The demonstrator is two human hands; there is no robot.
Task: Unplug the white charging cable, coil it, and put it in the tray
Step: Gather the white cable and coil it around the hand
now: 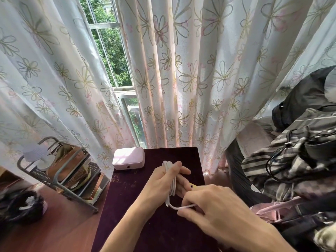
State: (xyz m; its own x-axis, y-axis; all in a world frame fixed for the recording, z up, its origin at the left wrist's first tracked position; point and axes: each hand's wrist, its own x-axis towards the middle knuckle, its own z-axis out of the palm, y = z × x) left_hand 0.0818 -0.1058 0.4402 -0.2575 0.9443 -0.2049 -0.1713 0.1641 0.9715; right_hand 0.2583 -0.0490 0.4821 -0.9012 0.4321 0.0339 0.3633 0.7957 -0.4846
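White charging cable (172, 180) is wound in several loops around the fingers of the person's left hand (160, 184), which holds the coil just above the table. The right hand (214, 206) pinches the short loose tail between curled fingers. The cable looks unplugged and the coiling nearly done. Tucking the end and placing it in the tray are left, and I cannot pick out any tray. Below is a dark purple table (163, 230) with a small pink case (128, 158) at its far edge. Flowered curtains (200, 70) hang behind, a metal rack (60, 171) stands left, and piled clothes (291, 160) lie right.
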